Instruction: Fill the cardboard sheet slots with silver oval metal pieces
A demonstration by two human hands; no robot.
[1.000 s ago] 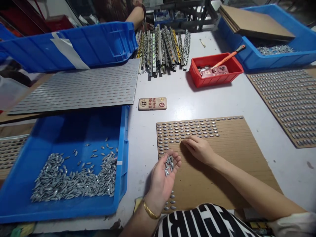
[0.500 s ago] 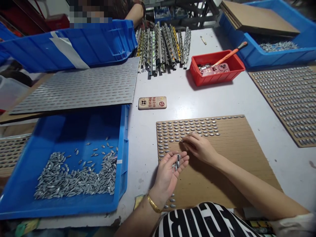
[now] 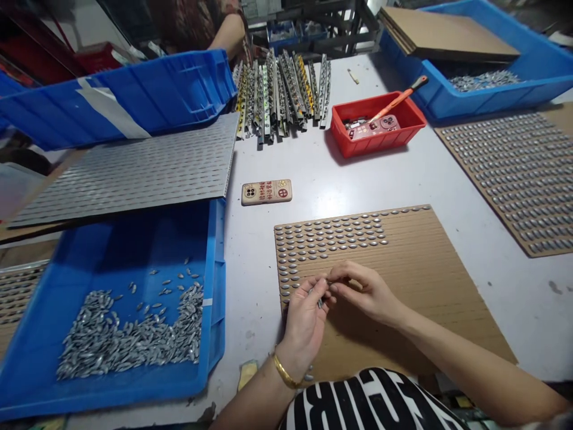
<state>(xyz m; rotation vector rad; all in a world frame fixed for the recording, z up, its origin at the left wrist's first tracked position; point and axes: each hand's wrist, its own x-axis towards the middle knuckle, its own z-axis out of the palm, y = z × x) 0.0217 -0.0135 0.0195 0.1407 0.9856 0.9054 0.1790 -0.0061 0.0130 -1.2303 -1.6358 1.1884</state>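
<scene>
My left hand [image 3: 308, 307], palm up with curled fingers, holds a few small grey spindle-shaped metal pieces [image 3: 320, 303]. My right hand [image 3: 362, 289] meets its fingertips, thumb and forefinger pinched on one such piece, mostly hidden by the fingers. Both hands are over a brown grooved cardboard sheet [image 3: 416, 298]. Rows of the same metal pieces [image 3: 329, 233] lie along its far left part, and one row runs on to the far right corner. A column of pieces goes down the left edge, partly covered by my left hand.
Loose metal pieces lie heaped in a blue bin [image 3: 215, 310] at left, under a filled sheet [image 3: 134, 167]. Beyond are a phone [image 3: 267, 192], a red tray [image 3: 380, 143], metal strips [image 3: 282, 95] and another filled board [image 3: 501, 179]. A person's arm [image 3: 229, 39] shows behind.
My right hand has come back from the rows on the sheet to my left fingertips. My left fingers have curled in more. The view has shifted slightly.
</scene>
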